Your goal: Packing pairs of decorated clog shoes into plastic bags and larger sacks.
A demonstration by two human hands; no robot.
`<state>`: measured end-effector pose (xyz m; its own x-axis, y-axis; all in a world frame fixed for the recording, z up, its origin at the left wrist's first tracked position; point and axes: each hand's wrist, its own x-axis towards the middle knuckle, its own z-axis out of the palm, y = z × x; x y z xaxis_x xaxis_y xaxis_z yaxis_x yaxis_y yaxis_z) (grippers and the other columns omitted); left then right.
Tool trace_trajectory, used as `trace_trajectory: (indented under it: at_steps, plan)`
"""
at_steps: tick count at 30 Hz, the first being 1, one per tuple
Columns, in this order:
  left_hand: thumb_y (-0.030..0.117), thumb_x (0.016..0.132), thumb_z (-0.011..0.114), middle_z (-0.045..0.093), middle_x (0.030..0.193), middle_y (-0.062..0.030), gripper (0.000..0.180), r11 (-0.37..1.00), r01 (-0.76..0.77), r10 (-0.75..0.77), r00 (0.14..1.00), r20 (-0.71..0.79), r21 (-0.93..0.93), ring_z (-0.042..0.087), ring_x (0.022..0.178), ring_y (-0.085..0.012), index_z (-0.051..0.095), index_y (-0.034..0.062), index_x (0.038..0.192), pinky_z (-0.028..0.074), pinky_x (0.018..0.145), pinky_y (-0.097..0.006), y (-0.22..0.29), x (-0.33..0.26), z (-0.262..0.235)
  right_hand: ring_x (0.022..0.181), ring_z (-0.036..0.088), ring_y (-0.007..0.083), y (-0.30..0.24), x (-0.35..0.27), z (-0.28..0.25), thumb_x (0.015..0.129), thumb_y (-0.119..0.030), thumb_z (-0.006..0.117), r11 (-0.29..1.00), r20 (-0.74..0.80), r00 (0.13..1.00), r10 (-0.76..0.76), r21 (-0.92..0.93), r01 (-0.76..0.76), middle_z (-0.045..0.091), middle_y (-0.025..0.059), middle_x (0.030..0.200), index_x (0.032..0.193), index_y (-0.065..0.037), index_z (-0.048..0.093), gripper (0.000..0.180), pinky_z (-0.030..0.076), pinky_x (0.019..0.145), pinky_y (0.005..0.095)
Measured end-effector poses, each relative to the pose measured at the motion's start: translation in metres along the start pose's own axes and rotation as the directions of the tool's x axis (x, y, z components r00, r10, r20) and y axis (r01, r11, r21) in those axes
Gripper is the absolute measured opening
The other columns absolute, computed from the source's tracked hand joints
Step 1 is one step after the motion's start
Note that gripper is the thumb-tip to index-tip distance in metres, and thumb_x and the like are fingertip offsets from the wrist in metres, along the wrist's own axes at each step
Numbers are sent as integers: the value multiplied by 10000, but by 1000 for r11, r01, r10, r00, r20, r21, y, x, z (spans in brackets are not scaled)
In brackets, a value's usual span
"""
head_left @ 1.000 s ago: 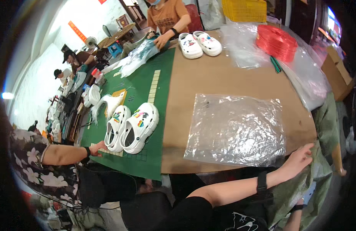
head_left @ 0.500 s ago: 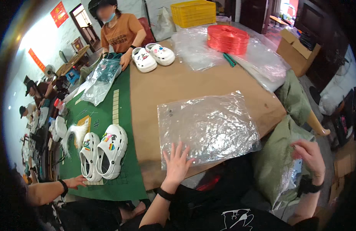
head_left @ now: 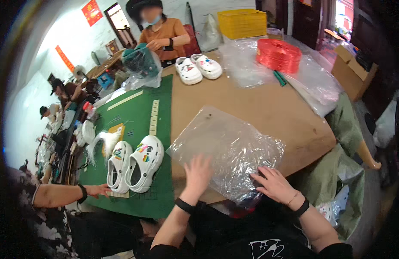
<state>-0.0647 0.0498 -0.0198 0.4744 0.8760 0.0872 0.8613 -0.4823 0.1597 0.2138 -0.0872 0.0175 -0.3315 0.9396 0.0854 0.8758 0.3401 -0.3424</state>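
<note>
A clear plastic bag (head_left: 234, 142) lies turned at an angle on the brown board in front of me, wrinkled and shiny on its right part. My left hand (head_left: 197, 175) rests at its near left side, slightly blurred, fingers stretched out and gripping nothing. Over the bag's near right side lies my right hand (head_left: 277, 186), fingers apart, palm down. To the left, a pair of white clogs (head_left: 144, 166) with colourful charms stands on the green mat. A co-worker's hand (head_left: 98, 191) touches the mat beside these clogs.
Another pair of white clogs (head_left: 199, 69) stands at the far edge. Behind it, a person in orange handles a bagged green item (head_left: 141, 64). A red twine roll (head_left: 279, 56) sits on plastic sheets, near green-handled snips (head_left: 279, 78). An open woven sack (head_left: 337, 185) stands at my right.
My right hand has come from above the sack onto the bag. The bag has turned and slid nearer to me. Across the table, the person has lifted the bagged green item. The view has shifted.
</note>
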Motion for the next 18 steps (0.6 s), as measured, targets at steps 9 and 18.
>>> trace_trajectory:
  at_steps: [9, 18]
  plan:
    - [333, 858, 657, 324, 1501, -153, 662, 989, 36, -17, 992, -128, 146, 289, 1397, -373, 380, 198, 1444, 259, 1043, -699, -29, 12, 5, 1338, 347, 375, -11, 23, 20, 823, -229, 677, 990, -130, 986, 107, 105, -94, 352, 190, 1457, 1404, -136, 439, 635, 315, 1080, 488]
    - [388, 798, 727, 461, 1371, -278, 770, 749, 662, -578, 626, -523, -35, 390, 1322, -399, 428, -57, 1350, 291, 1094, -491, -190, -54, -96, 1385, 300, 351, 6, 29, 45, 849, -249, 634, 994, -185, 979, 90, -49, -100, 345, 170, 1489, 1398, -100, 455, 597, 277, 1103, 491]
